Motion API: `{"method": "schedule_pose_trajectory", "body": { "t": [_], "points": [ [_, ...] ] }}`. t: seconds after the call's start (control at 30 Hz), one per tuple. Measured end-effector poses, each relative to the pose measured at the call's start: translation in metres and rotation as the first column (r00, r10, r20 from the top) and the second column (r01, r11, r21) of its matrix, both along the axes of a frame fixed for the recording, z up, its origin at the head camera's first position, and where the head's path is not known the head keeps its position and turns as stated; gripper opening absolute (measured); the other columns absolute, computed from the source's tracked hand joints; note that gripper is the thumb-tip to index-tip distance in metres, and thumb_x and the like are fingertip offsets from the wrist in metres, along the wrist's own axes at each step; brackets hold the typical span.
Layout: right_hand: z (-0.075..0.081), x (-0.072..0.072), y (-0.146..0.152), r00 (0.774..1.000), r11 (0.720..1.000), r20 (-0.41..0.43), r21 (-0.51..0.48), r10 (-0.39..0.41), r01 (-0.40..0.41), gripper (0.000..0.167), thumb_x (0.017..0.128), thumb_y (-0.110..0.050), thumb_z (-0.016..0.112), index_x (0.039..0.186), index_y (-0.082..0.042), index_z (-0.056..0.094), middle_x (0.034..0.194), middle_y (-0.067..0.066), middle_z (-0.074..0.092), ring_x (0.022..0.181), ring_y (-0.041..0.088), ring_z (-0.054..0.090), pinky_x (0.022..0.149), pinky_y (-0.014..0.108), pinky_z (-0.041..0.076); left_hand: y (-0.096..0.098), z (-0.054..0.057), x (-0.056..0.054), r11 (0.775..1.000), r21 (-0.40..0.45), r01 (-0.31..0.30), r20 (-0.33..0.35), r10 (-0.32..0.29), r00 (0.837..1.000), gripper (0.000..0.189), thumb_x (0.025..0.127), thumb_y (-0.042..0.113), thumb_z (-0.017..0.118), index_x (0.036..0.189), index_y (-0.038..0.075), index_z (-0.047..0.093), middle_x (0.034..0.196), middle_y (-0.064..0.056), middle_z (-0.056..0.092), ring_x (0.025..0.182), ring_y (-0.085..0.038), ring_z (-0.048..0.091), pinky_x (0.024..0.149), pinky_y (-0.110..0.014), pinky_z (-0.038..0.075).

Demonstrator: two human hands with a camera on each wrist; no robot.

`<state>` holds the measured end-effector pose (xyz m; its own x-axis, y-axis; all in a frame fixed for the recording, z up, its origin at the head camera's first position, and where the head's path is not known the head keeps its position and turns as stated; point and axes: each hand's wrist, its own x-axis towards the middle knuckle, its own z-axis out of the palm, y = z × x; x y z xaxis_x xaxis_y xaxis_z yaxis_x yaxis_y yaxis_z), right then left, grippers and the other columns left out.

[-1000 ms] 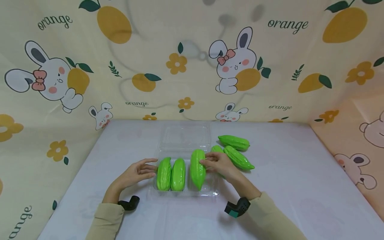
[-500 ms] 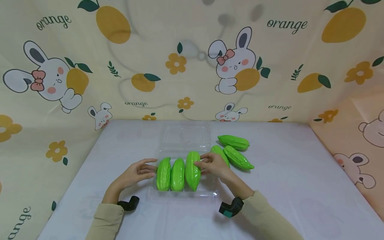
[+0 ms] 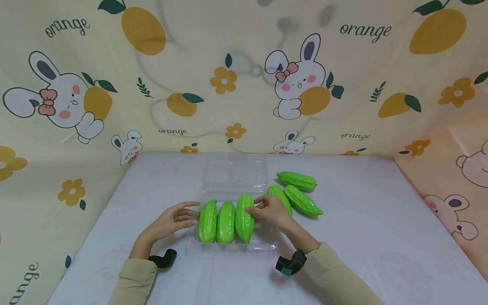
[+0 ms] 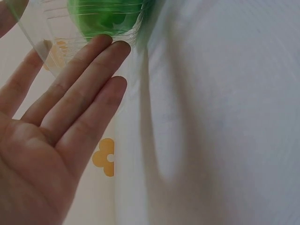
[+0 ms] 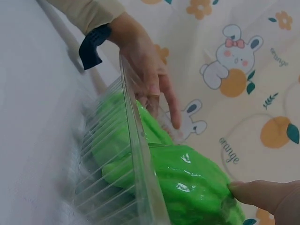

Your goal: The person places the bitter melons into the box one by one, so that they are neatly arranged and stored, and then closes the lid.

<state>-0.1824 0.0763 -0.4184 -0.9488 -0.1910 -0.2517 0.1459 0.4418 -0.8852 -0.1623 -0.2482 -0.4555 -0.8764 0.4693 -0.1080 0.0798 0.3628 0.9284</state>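
Looking down through the head view from my remote seat, I find the held gourd (image 3: 245, 220) within the base of the clear container (image 3: 270, 245), just to the right of two more, the left gourd (image 3: 208, 222) and the middle gourd (image 3: 226, 223). Its skin is a bright lime green with a wet-looking gloss, run lengthwise by soft ridges. It is plump through the middle, rounded at the far end and narrowed to a point at the end nearer the person. On my right wrist view, white glints sit on its bulging side, and part of it stands above the rim of the ribbed, see-through wall.

My right hand (image 3: 271, 210) has it in a pinch, thumb on its face and fingers drawn in along its right side; how far they reach underneath I cannot tell. My left hand (image 3: 176, 220) holds nothing: its fingers extend loosely, their tips at the outside of the container's left wall.

The transparent lid (image 3: 235, 173) lies folded back on the far side. Three loose gourds (image 3: 303, 200), equally shiny and green, lie close together to the right, on the white table (image 3: 362, 233).
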Motion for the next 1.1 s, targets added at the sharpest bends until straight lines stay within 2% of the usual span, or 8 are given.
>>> {"method": "schedule_pose_trajectory", "body": {
  "t": [0.1,0.33,0.6,0.73,0.83,1.1],
  "points": [
    [-0.0007,-0.0003,-0.0003,1.000,1.000,-0.001,-0.007,0.015,-0.015,0.044,0.085,-0.015,0.074,0.117,0.010,0.057,0.094,0.020,0.068,0.069,0.026,0.072,0.067,0.037,0.061,-0.0002,-0.0003,-0.0001,1.000,0.009,0.003,-0.003,-0.003,1.000,0.063,0.093,0.024,0.065,0.145,0.003,0.037,0.135,-0.030,0.054,0.124,-0.045,0.055,0.093,-0.029,0.056],
    [-0.0028,-0.0005,0.0008,0.999,0.998,-0.019,0.037,0.048,-0.047,0.046,0.083,-0.018,0.076,0.116,0.009,0.058,0.091,0.019,0.069,0.066,0.023,0.070,0.063,0.035,0.059,-0.0002,0.0006,0.0011,1.000,0.001,-0.002,-0.002,0.002,1.000,0.063,0.093,0.024,0.065,0.145,0.003,0.037,0.135,-0.031,0.054,0.124,-0.046,0.054,0.092,-0.029,0.056],
    [-0.0012,-0.0010,0.0017,0.997,0.996,-0.023,0.061,0.071,-0.070,0.042,0.082,-0.017,0.076,0.112,0.009,0.060,0.095,0.021,0.070,0.071,0.023,0.070,0.066,0.034,0.059,0.0003,0.0007,0.0011,1.000,0.005,0.003,-0.003,-0.003,1.000,0.064,0.093,0.024,0.064,0.146,0.002,0.036,0.134,-0.032,0.054,0.124,-0.046,0.054,0.092,-0.029,0.056],
    [-0.0006,-0.0012,0.0031,0.996,0.995,-0.018,0.044,0.092,-0.091,0.040,0.083,-0.015,0.075,0.110,0.010,0.061,0.096,0.022,0.069,0.071,0.024,0.070,0.065,0.035,0.060,0.0011,0.0009,0.0005,1.000,0.005,0.001,-0.006,-0.001,1.000,0.064,0.093,0.024,0.064,0.146,0.002,0.036,0.134,-0.032,0.054,0.124,-0.046,0.055,0.092,-0.029,0.056],
    [0.0005,0.0001,0.0050,0.992,0.992,-0.020,0.036,0.126,-0.125,0.040,0.083,-0.014,0.075,0.110,0.011,0.061,0.096,0.022,0.069,0.071,0.019,0.069,0.065,0.035,0.061,0.0019,0.0010,0.0001,1.000,0.000,0.003,-0.007,-0.003,1.000,0.063,0.093,0.024,0.064,0.146,0.002,0.037,0.134,-0.031,0.054,0.124,-0.046,0.055,0.092,-0.029,0.056],
    [0.0046,0.0034,0.0089,0.983,0.983,-0.029,-0.011,0.181,-0.181,0.043,0.085,-0.014,0.073,0.115,0.013,0.059,0.100,0.022,0.068,0.078,0.015,0.067,0.070,0.035,0.061,0.0022,0.0002,0.0005,1.000,-0.006,-0.004,0.000,0.004,1.000,0.063,0.093,0.025,0.064,0.146,0.003,0.037,0.134,-0.030,0.055,0.124,-0.045,0.055,0.093,-0.029,0.056]
  ]
}}
